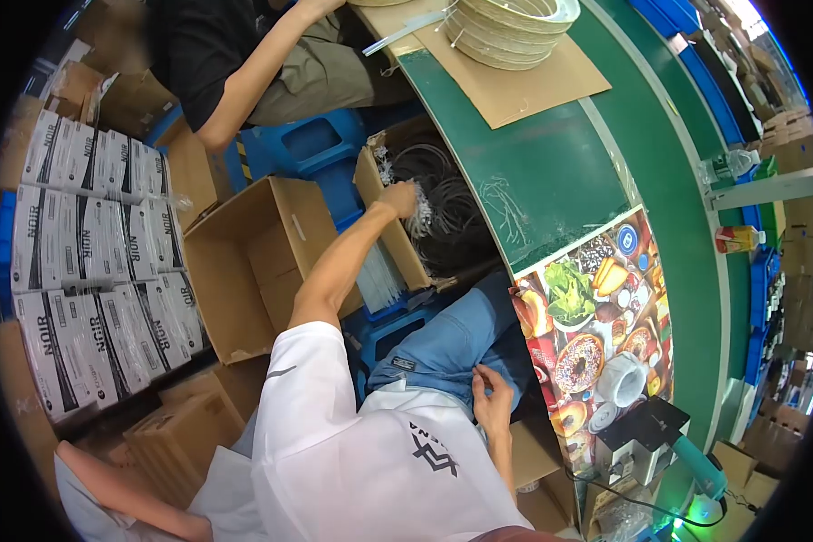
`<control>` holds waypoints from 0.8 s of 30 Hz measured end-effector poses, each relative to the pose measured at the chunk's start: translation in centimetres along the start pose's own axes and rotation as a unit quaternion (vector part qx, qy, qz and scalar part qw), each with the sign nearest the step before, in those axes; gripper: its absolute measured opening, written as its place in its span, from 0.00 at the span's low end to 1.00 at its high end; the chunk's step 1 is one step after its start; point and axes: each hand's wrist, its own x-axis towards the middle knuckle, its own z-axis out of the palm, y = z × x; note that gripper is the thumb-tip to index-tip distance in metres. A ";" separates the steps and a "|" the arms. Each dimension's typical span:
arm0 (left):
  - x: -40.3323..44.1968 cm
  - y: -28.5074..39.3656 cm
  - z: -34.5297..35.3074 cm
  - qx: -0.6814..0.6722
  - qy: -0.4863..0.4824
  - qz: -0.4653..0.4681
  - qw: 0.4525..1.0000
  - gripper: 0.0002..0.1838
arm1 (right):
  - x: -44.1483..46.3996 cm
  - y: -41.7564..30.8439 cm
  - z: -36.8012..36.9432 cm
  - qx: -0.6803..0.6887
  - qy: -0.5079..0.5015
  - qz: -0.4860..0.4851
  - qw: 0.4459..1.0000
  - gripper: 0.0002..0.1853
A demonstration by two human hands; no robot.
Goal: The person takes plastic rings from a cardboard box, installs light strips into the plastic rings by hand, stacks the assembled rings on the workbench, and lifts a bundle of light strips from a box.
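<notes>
My left hand [401, 199] reaches into an open cardboard box [393, 239] beside the green table. Its fingers are closed at the white ends of a bundle of dark cables [447, 200]; the fingertips are partly hidden. Near my thigh, my right hand [492, 403] is loosely curled with its fingers apart and nothing visible in it. A bunch of thin, pale strands [506, 210] lies on the green table [551, 167] close to the box.
A large open carton [257, 271] stands left of my arm, beside wrapped NOIR boxes [90, 239]. Blue stools [303, 144] are ahead. The table bears coiled rings [506, 36], a food-print mat [596, 316], tape and a green-handled tool [698, 465]. People's arms show at top and lower left.
</notes>
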 end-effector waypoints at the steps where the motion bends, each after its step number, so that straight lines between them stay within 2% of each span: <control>1: -0.4 -1.5 0.5 -0.037 0.041 -0.048 0.997 0.19 | 0.1 -0.1 0.0 0.000 -0.007 0.008 1.000 0.12; 2: -0.7 -2.8 0.9 -0.072 0.082 -0.095 0.990 0.19 | 0.3 -0.2 0.2 0.000 -0.009 0.006 1.000 0.12; 6: -1.4 -3.7 2.1 -0.118 0.099 -0.111 0.982 0.19 | 0.9 -0.6 0.6 -0.018 -0.031 0.000 0.999 0.14; 8: -1.2 -1.7 0.6 -0.139 0.186 -0.084 0.969 0.19 | 1.4 -1.1 0.9 -0.011 -0.033 -0.015 0.999 0.15; 9: -0.6 -0.8 -0.9 -0.134 0.214 -0.028 0.967 0.18 | 1.5 -1.4 0.9 -0.013 -0.038 -0.019 0.999 0.15; 13: -4.2 6.1 -8.2 -0.177 0.261 0.053 0.948 0.16 | 1.5 -2.4 0.6 -0.025 -0.031 -0.049 0.998 0.14; 15: -5.3 7.1 -9.1 -0.226 0.305 0.060 0.923 0.15 | 1.7 -2.3 0.7 -0.021 -0.020 -0.045 0.999 0.14; 19: -6.2 7.9 -9.3 -0.205 0.305 0.115 0.923 0.15 | 1.7 -2.0 1.3 -0.015 -0.018 -0.059 0.998 0.14; 20: -6.3 7.6 -9.3 -0.204 0.302 0.117 0.924 0.15 | 1.8 -2.1 1.2 -0.013 -0.016 -0.057 0.998 0.14; 22: -7.1 6.5 -9.1 -0.289 0.361 0.040 0.886 0.14 | 1.6 -2.4 1.1 0.007 -0.023 -0.034 0.999 0.13; 24: -6.6 3.5 -6.8 -0.283 0.384 0.028 0.878 0.14 | 1.7 -1.8 1.4 0.002 -0.018 -0.035 0.999 0.13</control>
